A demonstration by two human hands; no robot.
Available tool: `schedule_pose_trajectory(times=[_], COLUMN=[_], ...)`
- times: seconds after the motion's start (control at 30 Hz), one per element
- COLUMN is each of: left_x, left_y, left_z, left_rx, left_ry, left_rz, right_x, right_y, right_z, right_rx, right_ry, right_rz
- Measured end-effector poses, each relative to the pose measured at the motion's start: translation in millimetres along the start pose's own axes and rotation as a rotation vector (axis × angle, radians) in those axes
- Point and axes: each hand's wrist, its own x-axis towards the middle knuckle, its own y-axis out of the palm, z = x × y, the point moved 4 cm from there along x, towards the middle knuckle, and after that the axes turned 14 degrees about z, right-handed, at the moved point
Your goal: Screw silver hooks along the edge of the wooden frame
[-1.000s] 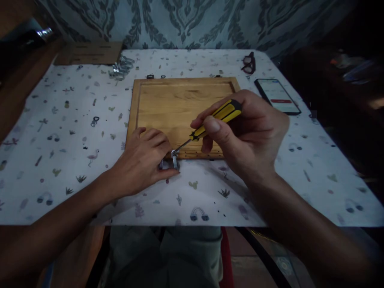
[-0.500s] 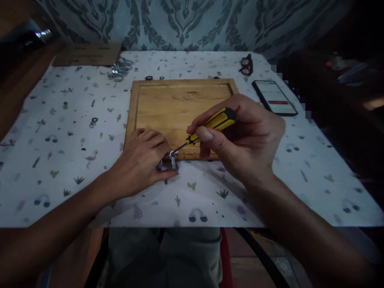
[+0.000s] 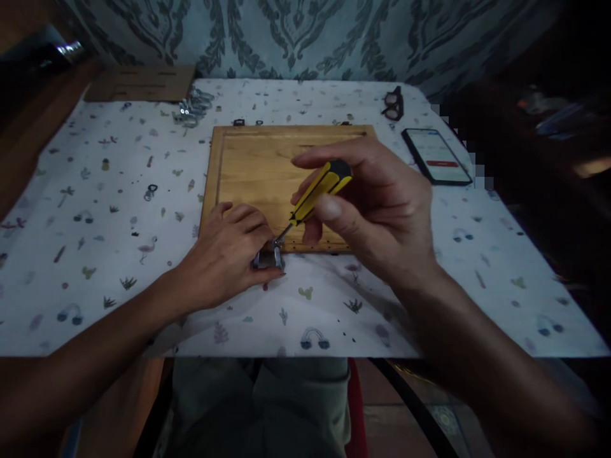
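Observation:
A wooden panel (image 3: 258, 168) with a raised border lies flat on the table. At its near edge is a metal hinge (image 3: 277, 256), which my left hand (image 3: 229, 254) grips between thumb and fingers against the wood. My right hand (image 3: 382, 203) holds a small yellow and black screwdriver (image 3: 315, 197) between thumb and fingers, the index finger lifted off the handle. The screwdriver's tip meets the hinge beside my left fingertips; whether it sits in a screw is too small to tell. Small dark holes run along the panel's near edge.
Several metal hinges (image 3: 193, 105) lie in a pile at the back left, beside a piece of brown cardboard (image 3: 138, 84). A phone (image 3: 439, 156) with a lit screen and a pair of glasses (image 3: 393, 104) rest at the right. The patterned tablecloth (image 3: 305, 318) covers the table.
The screwdriver handle has swung left and stands steeper. My right hand has shifted left, its index finger raised from the handle. My left hand stays on the hinge.

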Motion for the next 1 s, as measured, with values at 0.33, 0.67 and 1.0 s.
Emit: schedule_pose_trajectory(times=[0.33, 0.67, 1.0], left_x=[0, -2, -1], left_y=[-1.2, -0.2, -1.9], left_z=[-1, 0, 2], left_rx=[-0.019, 0.015, -0.005], left_ry=[-0.021, 0.0, 0.003], left_rz=[0.012, -0.04, -0.031], right_x=[9, 9, -1], right_y=[-2, -1, -6], right_z=[-4, 2, -3], right_rx=[0.047, -0.008, -0.086], right_ry=[0.102, 0.091, 0.013], right_rz=[-0.082, 0.078, -0.127])
